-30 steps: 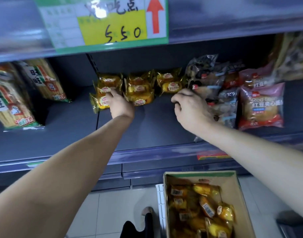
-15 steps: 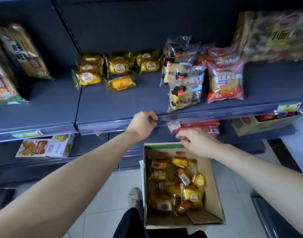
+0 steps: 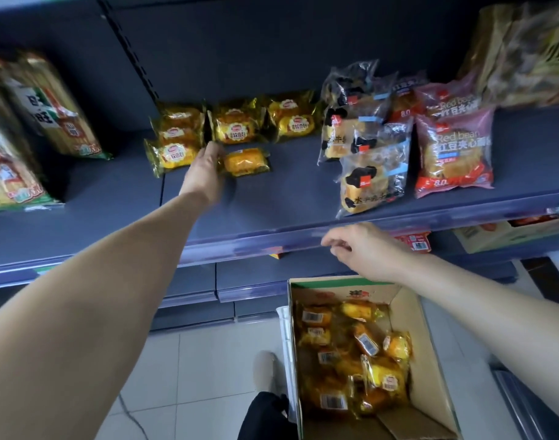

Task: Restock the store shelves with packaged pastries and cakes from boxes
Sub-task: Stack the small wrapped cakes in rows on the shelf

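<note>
Pastry pack (image 3: 246,161), likely light and crushable, is touched at its crimped end by the left hand (image 3: 205,173); grip unclear. Right hand (image 3: 363,249) is held slack, empty.

Single head view, wide-angle, looking forward-down; shelf (image 3: 287,192) near ahead, box (image 3: 409,309) below; edges apparently blurred.
</note>
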Demonstrator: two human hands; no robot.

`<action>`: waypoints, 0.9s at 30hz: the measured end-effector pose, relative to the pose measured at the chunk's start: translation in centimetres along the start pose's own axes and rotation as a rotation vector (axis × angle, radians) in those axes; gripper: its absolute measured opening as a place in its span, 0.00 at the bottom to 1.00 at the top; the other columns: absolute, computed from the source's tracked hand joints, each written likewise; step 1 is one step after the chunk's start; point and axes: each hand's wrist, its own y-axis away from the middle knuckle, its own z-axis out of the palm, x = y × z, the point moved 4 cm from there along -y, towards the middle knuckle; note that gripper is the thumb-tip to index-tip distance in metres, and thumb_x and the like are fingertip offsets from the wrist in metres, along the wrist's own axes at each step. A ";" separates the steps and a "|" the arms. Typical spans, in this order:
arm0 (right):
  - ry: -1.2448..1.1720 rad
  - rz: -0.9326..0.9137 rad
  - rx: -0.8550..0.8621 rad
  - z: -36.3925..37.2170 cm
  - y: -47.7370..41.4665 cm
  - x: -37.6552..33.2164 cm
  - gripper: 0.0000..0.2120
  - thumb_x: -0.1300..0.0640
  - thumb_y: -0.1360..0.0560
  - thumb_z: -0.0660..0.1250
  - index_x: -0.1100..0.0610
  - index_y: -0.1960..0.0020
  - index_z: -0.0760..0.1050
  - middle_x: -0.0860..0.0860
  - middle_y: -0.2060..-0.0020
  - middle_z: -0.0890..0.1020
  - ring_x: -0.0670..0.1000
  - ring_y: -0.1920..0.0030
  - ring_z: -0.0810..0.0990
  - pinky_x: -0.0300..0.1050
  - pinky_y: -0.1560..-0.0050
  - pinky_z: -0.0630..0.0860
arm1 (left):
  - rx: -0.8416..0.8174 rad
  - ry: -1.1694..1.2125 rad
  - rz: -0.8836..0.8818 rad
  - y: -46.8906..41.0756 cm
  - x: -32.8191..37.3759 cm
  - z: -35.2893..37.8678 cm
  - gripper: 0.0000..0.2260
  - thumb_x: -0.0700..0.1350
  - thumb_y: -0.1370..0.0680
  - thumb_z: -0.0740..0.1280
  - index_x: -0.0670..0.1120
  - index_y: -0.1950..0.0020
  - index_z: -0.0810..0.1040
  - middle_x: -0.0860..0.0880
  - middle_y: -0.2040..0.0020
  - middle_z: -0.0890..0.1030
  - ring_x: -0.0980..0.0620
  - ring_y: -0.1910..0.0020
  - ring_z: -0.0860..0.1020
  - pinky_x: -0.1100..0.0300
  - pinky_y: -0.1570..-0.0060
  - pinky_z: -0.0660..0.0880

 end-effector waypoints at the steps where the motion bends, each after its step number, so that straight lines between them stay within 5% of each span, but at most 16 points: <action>1: 0.000 0.001 -0.012 0.2 -0.4 -0.2 0.13 0.57 0.20 0.58 0.50 0.38 0.76 0.49 0.43 0.80 0.49 0.44 0.77 0.42 0.48 0.73 | 0.000 0.054 -0.015 -0.4 0.1 -0.1 0.16 0.34 0.23 0.61 0.45 0.37 0.68 0.43 0.41 0.74 0.44 0.47 0.73 0.56 0.53 0.71; 7: -0.058 0.033 -0.051 1.2 -2.7 -0.4 0.13 0.57 0.20 0.59 0.50 0.40 0.77 0.48 0.45 0.81 0.47 0.49 0.77 0.41 0.51 0.72 | 0.031 0.248 -0.145 -4.0 -0.4 -1.5 0.12 0.37 0.23 0.59 0.42 0.40 0.74 0.46 0.50 0.78 0.46 0.50 0.76 0.59 0.57 0.69; 14: -0.083 0.056 -0.063 1.5 -3.3 -0.9 0.12 0.56 0.20 0.59 0.49 0.40 0.77 0.46 0.44 0.81 0.47 0.46 0.78 0.42 0.46 0.75 | 0.160 0.235 -0.355 -5.5 -0.3 -1.8 0.26 0.45 0.23 0.67 0.40 0.28 0.63 0.43 0.34 0.74 0.43 0.37 0.74 0.55 0.44 0.72; 20: -0.084 0.079 -0.063 1.6 -1.5 -0.1 0.13 0.57 0.20 0.59 0.49 0.39 0.77 0.47 0.44 0.81 0.47 0.46 0.79 0.41 0.46 0.75 | 0.182 0.224 -0.392 -5.1 -0.6 -1.7 0.21 0.45 0.24 0.69 0.38 0.35 0.69 0.40 0.38 0.76 0.41 0.39 0.75 0.52 0.43 0.72; 24: -0.094 0.097 -0.056 1.7 -0.1 0.6 0.12 0.56 0.20 0.59 0.49 0.39 0.76 0.47 0.44 0.80 0.46 0.47 0.78 0.40 0.48 0.74 | 0.241 0.234 -0.417 -3.3 0.5 -2.1 0.28 0.44 0.24 0.68 0.38 0.28 0.61 0.40 0.29 0.67 0.42 0.33 0.70 0.55 0.36 0.68; 27: -0.089 0.127 -0.054 1.9 0.8 1.6 0.12 0.55 0.20 0.60 0.48 0.40 0.76 0.47 0.44 0.79 0.47 0.46 0.77 0.43 0.46 0.75 | 0.305 0.248 -0.326 -0.5 2.9 -2.3 0.22 0.43 0.23 0.66 0.39 0.32 0.64 0.41 0.30 0.65 0.41 0.36 0.72 0.54 0.41 0.69</action>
